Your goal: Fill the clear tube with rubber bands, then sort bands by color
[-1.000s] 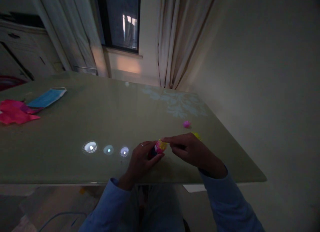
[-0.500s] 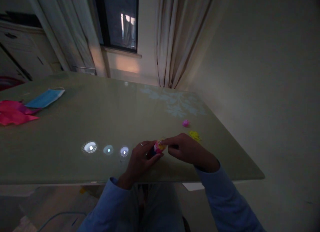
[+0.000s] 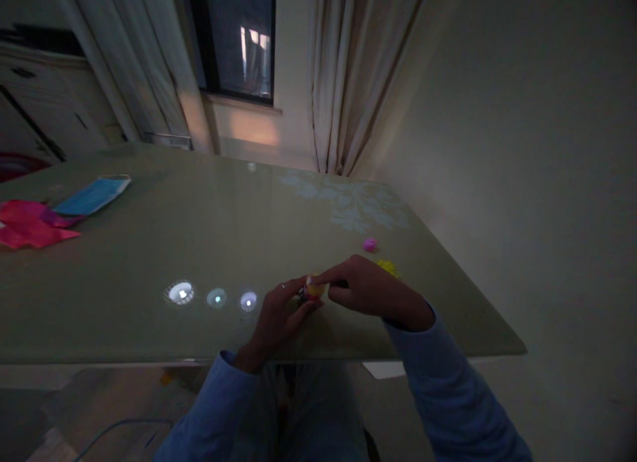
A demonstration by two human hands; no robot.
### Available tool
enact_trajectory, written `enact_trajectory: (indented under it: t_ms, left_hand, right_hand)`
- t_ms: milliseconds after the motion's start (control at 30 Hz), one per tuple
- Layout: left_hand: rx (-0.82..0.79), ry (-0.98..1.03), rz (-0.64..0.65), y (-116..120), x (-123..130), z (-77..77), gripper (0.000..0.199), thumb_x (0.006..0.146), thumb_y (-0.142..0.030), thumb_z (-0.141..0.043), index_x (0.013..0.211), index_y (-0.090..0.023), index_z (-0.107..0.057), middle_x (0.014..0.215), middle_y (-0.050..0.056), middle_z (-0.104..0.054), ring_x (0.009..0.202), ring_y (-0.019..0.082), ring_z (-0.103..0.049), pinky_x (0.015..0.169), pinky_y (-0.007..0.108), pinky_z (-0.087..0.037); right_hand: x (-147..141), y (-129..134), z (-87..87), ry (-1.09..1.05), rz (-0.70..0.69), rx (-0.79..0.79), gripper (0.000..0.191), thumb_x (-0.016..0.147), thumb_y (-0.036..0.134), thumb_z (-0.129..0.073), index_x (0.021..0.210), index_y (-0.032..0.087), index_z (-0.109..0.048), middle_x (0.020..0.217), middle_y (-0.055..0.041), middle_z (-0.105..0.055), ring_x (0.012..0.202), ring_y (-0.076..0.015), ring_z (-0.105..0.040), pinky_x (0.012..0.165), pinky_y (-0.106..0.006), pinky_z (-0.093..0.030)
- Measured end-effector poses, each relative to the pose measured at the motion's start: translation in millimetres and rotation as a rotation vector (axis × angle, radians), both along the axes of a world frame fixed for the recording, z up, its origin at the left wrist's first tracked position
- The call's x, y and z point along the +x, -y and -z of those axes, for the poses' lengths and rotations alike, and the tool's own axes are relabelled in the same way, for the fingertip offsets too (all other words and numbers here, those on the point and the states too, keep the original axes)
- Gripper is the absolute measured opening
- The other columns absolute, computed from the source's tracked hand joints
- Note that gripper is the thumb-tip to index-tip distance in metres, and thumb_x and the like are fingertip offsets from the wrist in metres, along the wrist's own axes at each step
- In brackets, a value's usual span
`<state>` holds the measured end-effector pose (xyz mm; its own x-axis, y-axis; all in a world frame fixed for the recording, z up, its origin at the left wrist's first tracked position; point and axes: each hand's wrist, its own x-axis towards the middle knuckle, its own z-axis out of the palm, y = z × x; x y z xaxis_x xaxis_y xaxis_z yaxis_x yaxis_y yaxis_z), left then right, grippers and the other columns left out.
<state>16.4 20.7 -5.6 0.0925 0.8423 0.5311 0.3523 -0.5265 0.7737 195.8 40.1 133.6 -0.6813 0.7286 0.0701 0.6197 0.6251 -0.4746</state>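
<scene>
My left hand (image 3: 277,317) is closed around a small object (image 3: 314,289) with pink, yellow and dark parts, just above the near edge of the table. Its exact kind is too small and dim to make out. From the right, my right hand (image 3: 359,288) reaches over with the index finger stretched onto the yellow part. Its other fingers are curled, and no separate thing shows in them. Beyond this hand lies a yellow frilly piece (image 3: 388,268), partly hidden by it. A small pink ball-like piece (image 3: 369,244) rests a little farther back.
The table (image 3: 199,203) has a glossy greenish top with light reflections. On its left side lie a crumpled pink sheet (image 3: 34,224) and a blue face mask (image 3: 94,196). A wall (image 3: 522,170) runs close along the right edge. Curtains (image 3: 338,77) hang behind.
My right hand has moved slightly left and up, its index finger farther over the object. The object is turned so more yellow and less pink shows. My left hand has barely moved.
</scene>
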Motion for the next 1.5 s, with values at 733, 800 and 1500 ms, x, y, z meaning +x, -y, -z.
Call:
enact_trajectory:
  t_ms: [733, 800, 1500]
  left_hand:
    - [-0.136, 0.184, 0.181, 2, -1, -13.0, 0.019, 0.078, -0.035, -0.075, 0.089, -0.019, -0.074, 0.094, 0.006, -0.072, 0.085, 0.02, -0.067, 0.073, 0.029, -0.057]
    - [-0.174, 0.245, 0.207, 1, -1, -9.8, 0.021, 0.078, -0.036, -0.074, 0.093, -0.02, -0.074, 0.102, 0.007, -0.068, 0.091, 0.022, -0.066, 0.075, 0.03, -0.058]
    - [-0.394, -0.157, 0.4, -63, 45, -26.0, 0.055, 0.083, -0.051, -0.064, 0.128, -0.02, -0.061, 0.11, 0.01, -0.066, 0.089, 0.02, -0.064, 0.074, 0.032, -0.054]
  right_hand:
    - [11, 32, 105.8, -0.604, 0.225, -0.195, 0.069, 0.076, 0.043, -0.079, 0.137, 0.025, -0.053, 0.134, -0.0106, -0.056, 0.121, -0.0268, -0.054, 0.098, -0.04, -0.047]
    - [9, 32, 117.1, -0.641, 0.187, -0.201, 0.072, 0.074, 0.042, -0.081, 0.138, 0.025, -0.052, 0.135, -0.0099, -0.058, 0.124, -0.0281, -0.053, 0.105, -0.042, -0.042]
    - [71, 60, 144.8, -0.89, 0.436, -0.115, 0.041, 0.081, 0.03, -0.072, 0.119, 0.02, -0.059, 0.112, -0.0087, -0.066, 0.104, -0.0226, -0.062, 0.092, -0.034, -0.05]
